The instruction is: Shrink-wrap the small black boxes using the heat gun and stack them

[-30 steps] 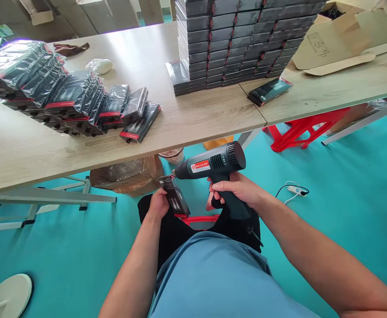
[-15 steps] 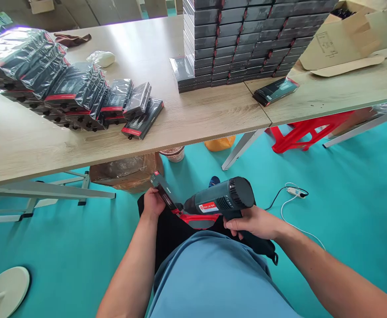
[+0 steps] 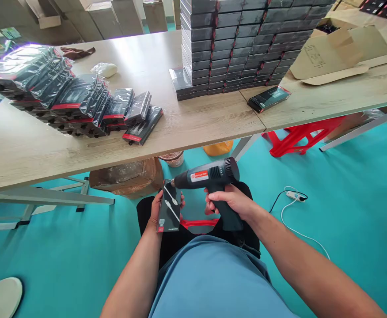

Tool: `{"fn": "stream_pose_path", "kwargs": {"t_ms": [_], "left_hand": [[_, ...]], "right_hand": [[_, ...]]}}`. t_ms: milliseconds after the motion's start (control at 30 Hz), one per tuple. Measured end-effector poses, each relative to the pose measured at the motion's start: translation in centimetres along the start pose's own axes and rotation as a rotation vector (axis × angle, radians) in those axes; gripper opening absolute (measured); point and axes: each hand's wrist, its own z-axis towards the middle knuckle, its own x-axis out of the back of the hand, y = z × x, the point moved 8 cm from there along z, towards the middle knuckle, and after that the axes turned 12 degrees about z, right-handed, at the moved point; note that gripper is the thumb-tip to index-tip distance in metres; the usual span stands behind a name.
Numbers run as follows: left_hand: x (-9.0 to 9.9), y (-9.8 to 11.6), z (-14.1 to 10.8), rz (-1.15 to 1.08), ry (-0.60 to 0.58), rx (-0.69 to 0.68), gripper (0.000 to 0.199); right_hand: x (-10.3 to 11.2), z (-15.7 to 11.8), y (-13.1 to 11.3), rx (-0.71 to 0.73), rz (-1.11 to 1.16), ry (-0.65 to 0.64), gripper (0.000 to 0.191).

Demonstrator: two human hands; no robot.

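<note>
My left hand (image 3: 156, 207) is closed round a flat black box (image 3: 169, 210) with a picture of white cables on its broad face, which is turned up toward me. Fingertips wrap its right edge. In my right hand (image 3: 228, 201) is a dark heat gun (image 3: 210, 174) with a red and white label, gripped by its handle. The gun's nozzle points left at the upper end of the box, very close to it; I cannot tell whether they touch. Both are held above my lap, in front of the table's near edge.
Film-wrapped boxes (image 3: 77, 99) lie heaped on the table's left side. A tall stack of dark boxes (image 3: 236, 48) stands behind, with a single box (image 3: 269, 99) before it. An opened carton (image 3: 329, 55) lies at right. A red stool (image 3: 299, 139) and power strip (image 3: 295, 195) are on the floor.
The box has turned from edge-on to showing its broad printed face. My right hand has brought the heat gun left and up, its nozzle now at the box's upper end.
</note>
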Motion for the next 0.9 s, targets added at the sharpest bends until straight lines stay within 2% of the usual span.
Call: {"fn": "stream_pose_path", "kwargs": {"t_ms": [100,167,200,300,367,400,467,533,700,900], "left_hand": [[0.8,0.6,-0.2,-0.034,0.117,-0.051,0.034],[0.8,1.2,-0.6,-0.052,0.137,-0.086,0.032],[0.6,1.5,-0.8,-0.05,0.125,-0.089,0.033],[0.1,1.6,-1.0,0.001,0.066,-0.075,0.036],[-0.2,1.4,-0.8,0.042,0.036,-0.054,0.037],[-0.2,1.2,-0.7,0.058,0.031,-0.035,0.037],[-0.3,0.8,-0.4,0.087,0.043,0.013,0.036],[-0.5,0.7,-0.5,0.117,0.055,0.037,0.036],[-1.7,1.9,-1.6,0.183,0.014,-0.041,0.041],[-1.4,2.0,-2.3,0.199,0.055,-0.046,0.039]], "right_hand": [[-2.1,-1.5,0.1,-0.097,-0.188,-0.254,0.018],[-1.6,-2.9,0.3,-0.165,-0.278,-0.3,0.016],[-0.8,-3.1,0.2,-0.162,-0.286,-0.258,0.015],[1.8,-2.7,-0.7,-0.048,-0.179,-0.006,0.014],[2.1,-2.1,-0.9,0.013,-0.077,0.09,0.017],[1.5,-1.9,-0.8,0.022,-0.035,0.079,0.019],[-0.5,-1.4,-0.7,0.024,0.017,-0.02,0.025],[-2.1,-1.4,-0.9,0.042,-0.001,-0.087,0.027],[-1.3,-1.8,-1.8,0.097,-0.124,0.064,0.018],[-2.8,-1.8,-1.5,0.084,-0.103,-0.011,0.023]]}}
